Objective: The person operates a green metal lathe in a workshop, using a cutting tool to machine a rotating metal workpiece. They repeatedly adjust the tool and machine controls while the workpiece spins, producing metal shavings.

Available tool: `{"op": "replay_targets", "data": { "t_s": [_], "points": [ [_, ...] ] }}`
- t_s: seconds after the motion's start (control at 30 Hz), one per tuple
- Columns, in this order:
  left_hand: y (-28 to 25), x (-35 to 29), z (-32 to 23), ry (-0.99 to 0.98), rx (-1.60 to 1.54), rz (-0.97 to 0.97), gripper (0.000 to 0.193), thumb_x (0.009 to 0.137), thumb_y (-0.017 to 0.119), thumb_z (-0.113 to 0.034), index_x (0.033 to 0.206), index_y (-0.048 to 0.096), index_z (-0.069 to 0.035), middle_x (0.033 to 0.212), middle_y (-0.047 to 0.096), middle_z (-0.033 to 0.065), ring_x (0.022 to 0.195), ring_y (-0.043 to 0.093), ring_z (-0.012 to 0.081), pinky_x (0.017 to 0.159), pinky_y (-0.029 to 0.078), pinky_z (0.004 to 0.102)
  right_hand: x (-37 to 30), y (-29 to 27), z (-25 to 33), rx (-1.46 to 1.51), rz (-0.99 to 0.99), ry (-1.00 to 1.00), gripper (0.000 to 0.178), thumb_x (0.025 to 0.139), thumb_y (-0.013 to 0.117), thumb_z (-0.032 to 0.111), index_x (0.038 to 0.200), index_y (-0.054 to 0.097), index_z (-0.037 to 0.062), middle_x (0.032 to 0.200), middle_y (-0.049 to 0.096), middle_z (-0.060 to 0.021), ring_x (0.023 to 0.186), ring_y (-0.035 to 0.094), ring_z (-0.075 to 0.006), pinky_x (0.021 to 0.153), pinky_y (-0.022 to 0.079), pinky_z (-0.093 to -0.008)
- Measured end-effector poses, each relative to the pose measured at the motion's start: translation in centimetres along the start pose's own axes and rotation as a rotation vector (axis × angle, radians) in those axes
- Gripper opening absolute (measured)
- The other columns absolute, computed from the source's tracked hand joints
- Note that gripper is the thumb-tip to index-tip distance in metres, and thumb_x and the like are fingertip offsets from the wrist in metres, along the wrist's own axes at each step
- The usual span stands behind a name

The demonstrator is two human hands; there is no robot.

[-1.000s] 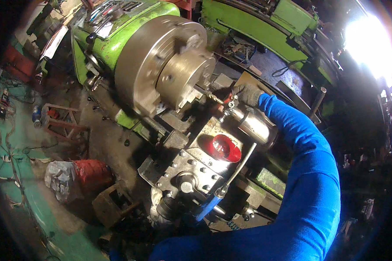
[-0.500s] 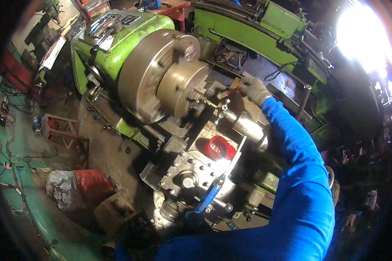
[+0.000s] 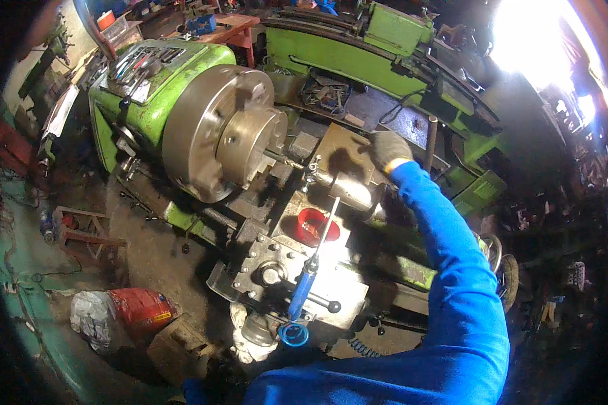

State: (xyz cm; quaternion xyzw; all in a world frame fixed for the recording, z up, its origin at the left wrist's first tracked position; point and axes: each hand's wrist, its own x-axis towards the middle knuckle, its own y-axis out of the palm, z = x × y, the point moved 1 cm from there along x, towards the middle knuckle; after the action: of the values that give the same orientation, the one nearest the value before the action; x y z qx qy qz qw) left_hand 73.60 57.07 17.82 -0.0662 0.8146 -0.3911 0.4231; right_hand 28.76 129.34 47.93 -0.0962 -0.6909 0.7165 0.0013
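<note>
My gloved right hand (image 3: 390,150) is over a flat brown plate (image 3: 344,150) behind the lathe's tailstock end. Its fingers look curled, but what they hold, if anything, is hidden. To the left of that hand, a drill bit (image 3: 285,160) points into a round metal workpiece (image 3: 246,145) gripped in the big lathe chuck (image 3: 199,138). The shiny tailstock barrel (image 3: 350,190) lies just below the hand. My left hand is out of sight.
A red bowl (image 3: 309,233) sits on the carriage, with a blue air blow gun (image 3: 304,289) in front of it. The green headstock (image 3: 152,111) carries tools on top. Behind stands another green lathe (image 3: 344,64). A red and silver sack (image 3: 138,306) lies on the floor at left.
My right hand has drawn back from the drill bit toward the plate. The brush-like tool it held is no longer visible. The whole view has shifted, with the machine now farther left.
</note>
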Motion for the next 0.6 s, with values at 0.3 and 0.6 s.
{"op": "replay_targets", "data": {
  "t_s": [0.3,0.6],
  "points": [
    [0.5,-2.6,0.3,-0.112,-0.004,0.004,0.053,0.099,0.064,-0.036,0.131,0.061,0.005,0.131,0.066,0.0241,0.123,0.062,0.0354,0.105,0.048,0.0431,13.6,6.6,2.3,0.098,-0.113,0.047,0.032,0.086,0.073,0.028,0.106,0.078,0.0034,0.112,0.073,-0.0245,0.108,0.071,-0.0401,0.093,0.057,-0.0495],
    [0.2,-3.1,-0.3,-0.163,-0.002,0.025,0.053,0.099,0.064,-0.036,0.131,0.061,0.005,0.13,0.066,0.0246,0.122,0.062,0.0359,0.105,0.049,0.0431,21.6,7.2,2.6,0.002,-0.04,0.1,0.032,0.097,0.057,0.022,0.116,0.076,0.0045,0.121,0.072,-0.0232,0.115,0.069,-0.0401,0.098,0.056,-0.0511]
  ]
}}
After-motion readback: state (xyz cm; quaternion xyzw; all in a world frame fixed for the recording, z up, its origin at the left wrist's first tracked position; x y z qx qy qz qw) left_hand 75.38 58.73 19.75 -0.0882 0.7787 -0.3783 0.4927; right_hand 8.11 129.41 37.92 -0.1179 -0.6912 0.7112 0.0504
